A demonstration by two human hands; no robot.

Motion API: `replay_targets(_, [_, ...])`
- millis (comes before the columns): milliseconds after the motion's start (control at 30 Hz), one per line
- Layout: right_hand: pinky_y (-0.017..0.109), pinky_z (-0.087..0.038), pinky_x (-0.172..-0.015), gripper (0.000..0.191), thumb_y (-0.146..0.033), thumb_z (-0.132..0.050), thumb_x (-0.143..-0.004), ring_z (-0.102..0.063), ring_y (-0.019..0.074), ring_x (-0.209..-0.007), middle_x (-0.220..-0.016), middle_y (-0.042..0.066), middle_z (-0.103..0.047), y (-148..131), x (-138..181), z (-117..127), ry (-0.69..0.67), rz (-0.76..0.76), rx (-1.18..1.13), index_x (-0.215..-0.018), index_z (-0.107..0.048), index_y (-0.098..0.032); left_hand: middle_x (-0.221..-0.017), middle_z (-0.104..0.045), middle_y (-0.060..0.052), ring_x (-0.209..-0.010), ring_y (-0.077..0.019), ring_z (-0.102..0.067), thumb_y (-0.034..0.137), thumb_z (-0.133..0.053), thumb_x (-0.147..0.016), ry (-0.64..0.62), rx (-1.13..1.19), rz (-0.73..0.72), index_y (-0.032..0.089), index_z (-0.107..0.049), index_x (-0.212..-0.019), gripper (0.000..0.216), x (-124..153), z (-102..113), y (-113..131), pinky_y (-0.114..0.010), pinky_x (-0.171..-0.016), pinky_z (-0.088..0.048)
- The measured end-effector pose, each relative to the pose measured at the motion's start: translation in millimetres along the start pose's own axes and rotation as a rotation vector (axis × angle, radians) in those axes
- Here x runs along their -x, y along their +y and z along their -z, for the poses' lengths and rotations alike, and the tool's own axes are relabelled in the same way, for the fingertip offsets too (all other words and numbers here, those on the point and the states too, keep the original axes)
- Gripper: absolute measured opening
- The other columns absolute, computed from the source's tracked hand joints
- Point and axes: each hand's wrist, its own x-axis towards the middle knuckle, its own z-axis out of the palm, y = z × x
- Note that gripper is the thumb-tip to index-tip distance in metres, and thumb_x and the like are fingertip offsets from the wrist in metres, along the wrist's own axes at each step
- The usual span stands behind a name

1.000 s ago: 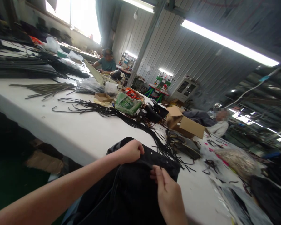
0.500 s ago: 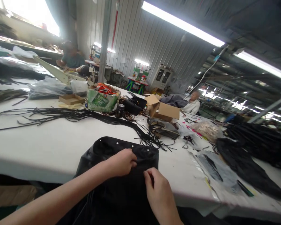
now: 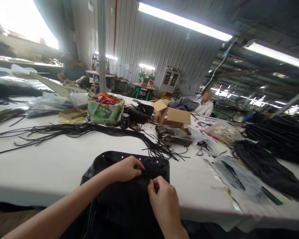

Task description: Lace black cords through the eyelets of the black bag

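Note:
A black fabric bag [image 3: 129, 205] stands at the table's front edge, its mouth toward the far side and small metal eyelets along the back rim. My left hand [image 3: 129, 168] reaches across the mouth, fingers closed on the near rim of the bag. Close by on the right, my right hand [image 3: 164, 197] is pinched at the same rim, thumb against forefinger. Whether a cord is also between these fingertips I cannot make out. Just beyond the bag lies a long bundle of black cords [image 3: 114, 130], with loose ends fanning out.
Behind the cords are a green-and-white bucket [image 3: 106, 111] with orange things inside, a dark jar [image 3: 125, 121] and an open cardboard box [image 3: 178, 117]. Plastic bags [image 3: 241, 176] and black fabric [image 3: 271, 169] lie on the right. Two people sit farther back, one left, one right.
My left hand has shifted slightly up and left along the bag's rim, and its fingers have opened out a little. My right hand has moved slightly left. The camera view has turned a little.

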Motion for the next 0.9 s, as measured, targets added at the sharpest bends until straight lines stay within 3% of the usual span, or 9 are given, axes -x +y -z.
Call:
replay_targets(100, [0.036, -0.032, -0.072, 0.023, -0.033, -0.055, -0.104, -0.065, 0.0229, -0.077, -0.081, 0.000, -0.071, -2.7, -2.0, -0.1, 0.006, 0.015, 0.023, -0.084, -0.064, -0.024, -0.110, -0.081, -0.001, -0.099, -0.0227, -0.073, 0.021, -0.069, -0.089, -0.035, 0.019, -0.016, 0.021, -0.086, -0.117, 0.032, 0.4, 2.2, 0.6, -0.030, -0.086, -0.050])
replay_targets(167, [0.036, -0.031, -0.072, 0.020, -0.028, -0.058, -0.104, -0.067, 0.0225, -0.079, -0.083, 0.000, -0.071, -5.6, -3.3, 0.4, 0.001, 0.040, 0.066, -0.085, -0.065, -0.024, -0.106, -0.081, -0.004, -0.091, -0.0215, -0.070, 0.038, -0.070, -0.095, -0.062, 0.074, 0.033, 0.019, -0.086, -0.112, 0.030, 1.1, 4.6, 2.1, -0.030, -0.079, -0.047])
replay_targets(233, [0.036, -0.029, -0.071, 0.019, -0.023, -0.061, -0.104, -0.069, 0.0224, -0.081, -0.087, -0.001, -0.072, -9.0, -5.1, 1.5, -0.031, 0.049, 0.134, -0.085, -0.065, -0.024, -0.097, -0.079, -0.009, -0.077, -0.0184, -0.062, 0.062, -0.059, -0.101, -0.095, 0.211, 0.135, 0.014, -0.084, -0.108, 0.054, 0.1, 5.9, 3.6, -0.029, -0.069, -0.043])
replay_targets(300, [0.037, -0.027, -0.071, 0.019, -0.021, -0.061, -0.106, -0.070, 0.0226, -0.084, -0.091, 0.000, -0.073, -12.6, -7.3, 2.9, -0.069, 0.052, 0.189, -0.088, -0.068, -0.024, -0.085, -0.075, -0.010, -0.064, -0.0153, -0.050, 0.072, -0.054, -0.100, -0.119, 0.321, 0.228, 0.011, -0.080, -0.104, 0.067, -4.1, 5.0, 5.0, -0.028, -0.059, -0.036])
replay_targets(367, [0.037, -0.027, -0.071, 0.021, -0.021, -0.058, -0.109, -0.071, 0.0233, -0.088, -0.095, 0.001, -0.073, -15.6, -9.4, 4.1, -0.102, 0.069, 0.222, -0.092, -0.071, -0.024, -0.073, -0.068, -0.007, -0.055, -0.0134, -0.041, 0.067, -0.068, -0.093, -0.130, 0.320, 0.266, 0.012, -0.078, -0.093, 0.056, -11.4, 1.3, 7.7, -0.029, -0.052, -0.029])
replay_targets(433, [0.037, -0.027, -0.071, 0.024, -0.022, -0.056, -0.111, -0.071, 0.0244, -0.091, -0.098, 0.003, -0.074, -17.4, -10.8, 4.5, -0.122, 0.079, 0.246, -0.095, -0.074, -0.023, -0.067, -0.061, -0.002, -0.050, -0.0123, -0.036, 0.051, -0.080, -0.085, -0.121, 0.271, 0.293, 0.014, -0.077, -0.083, 0.037, -20.1, -4.7, 12.2, -0.030, -0.047, -0.023])
replay_targets(533, [0.036, -0.027, -0.070, 0.024, -0.023, -0.056, -0.111, -0.072, 0.0251, -0.091, -0.099, 0.004, -0.075, -17.5, -11.2, 3.8, -0.126, 0.067, 0.250, -0.097, -0.076, -0.023, -0.066, -0.058, 0.000, -0.047, -0.0119, -0.037, 0.031, -0.077, -0.084, -0.087, 0.260, 0.351, 0.017, -0.079, -0.085, 0.015, -31.2, -14.9, 19.2, -0.029, -0.045, -0.026])
replay_targets(733, [0.037, -0.030, -0.072, 0.025, -0.023, -0.055, -0.111, -0.073, 0.0264, -0.091, -0.099, 0.004, -0.076, -17.1, -9.1, 1.6, -0.123, 0.074, 0.219, -0.099, -0.077, -0.024, -0.056, -0.052, -0.001, -0.046, -0.0163, -0.043, 0.028, -0.076, -0.084, -0.054, 0.205, 0.444, 0.014, -0.072, -0.077, 0.016, -35.6, -23.2, 19.5, -0.029, -0.044, -0.032])
replay_targets(900, [0.037, -0.030, -0.072, 0.025, -0.023, -0.055, -0.111, -0.073, 0.0262, -0.092, -0.100, 0.005, -0.076, -17.9, -9.0, 1.8, -0.137, 0.064, 0.217, -0.099, -0.077, -0.022, -0.061, -0.054, 0.000, -0.051, -0.0125, -0.043, 0.021, -0.074, -0.090, 0.002, 0.285, 0.425, 0.012, -0.074, -0.082, 0.012, -30.5, -23.0, 27.8, -0.026, -0.049, -0.033])
